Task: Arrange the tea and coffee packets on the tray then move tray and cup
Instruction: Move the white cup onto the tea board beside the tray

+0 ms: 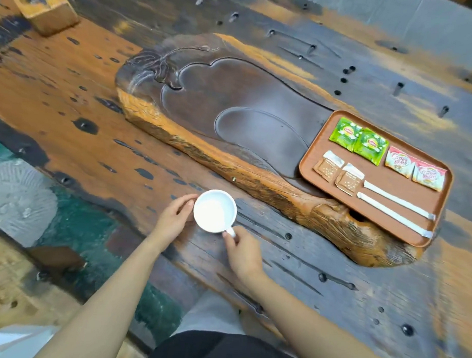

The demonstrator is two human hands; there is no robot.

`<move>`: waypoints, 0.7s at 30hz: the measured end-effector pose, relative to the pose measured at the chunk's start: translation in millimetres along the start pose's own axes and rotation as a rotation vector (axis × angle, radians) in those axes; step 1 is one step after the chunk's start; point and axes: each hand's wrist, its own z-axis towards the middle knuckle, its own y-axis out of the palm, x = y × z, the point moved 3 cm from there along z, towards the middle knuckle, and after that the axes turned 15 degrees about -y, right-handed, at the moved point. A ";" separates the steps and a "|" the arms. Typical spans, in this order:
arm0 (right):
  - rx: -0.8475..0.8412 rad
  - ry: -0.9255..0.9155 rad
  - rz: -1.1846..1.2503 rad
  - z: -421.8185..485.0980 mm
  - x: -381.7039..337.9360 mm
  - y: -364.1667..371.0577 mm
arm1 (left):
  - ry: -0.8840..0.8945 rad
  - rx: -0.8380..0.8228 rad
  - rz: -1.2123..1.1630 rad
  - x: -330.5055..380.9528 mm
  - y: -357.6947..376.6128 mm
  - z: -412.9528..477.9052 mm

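Hands met at the white cup (215, 210) at lower centre: left hand (174, 218) cupped its side, right hand (242, 252) fingers (229, 236) pinched the handle; packets lay on the tray (310, 165) at right.

One head-worn view looks steeply down, close over the wooden table (71, 98).

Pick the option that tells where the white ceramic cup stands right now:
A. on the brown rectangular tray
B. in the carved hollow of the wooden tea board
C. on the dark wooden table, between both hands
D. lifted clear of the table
C: the white ceramic cup sits on the dark wooden table, the left hand at its side, the right hand at its handle, well apart from the brown rectangular tray.
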 end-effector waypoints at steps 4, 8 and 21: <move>-0.001 -0.091 -0.024 10.7 7.1 -23.0 | 0.236 0.254 0.434 -3.2 5.8 14.6; 0.011 -0.117 0.027 17.9 12.6 -49.8 | 0.212 0.279 0.745 -4.6 17.3 35.9; 0.194 -0.346 -0.083 104.6 -17.9 -183.9 | 0.203 0.341 0.926 13.5 49.2 51.2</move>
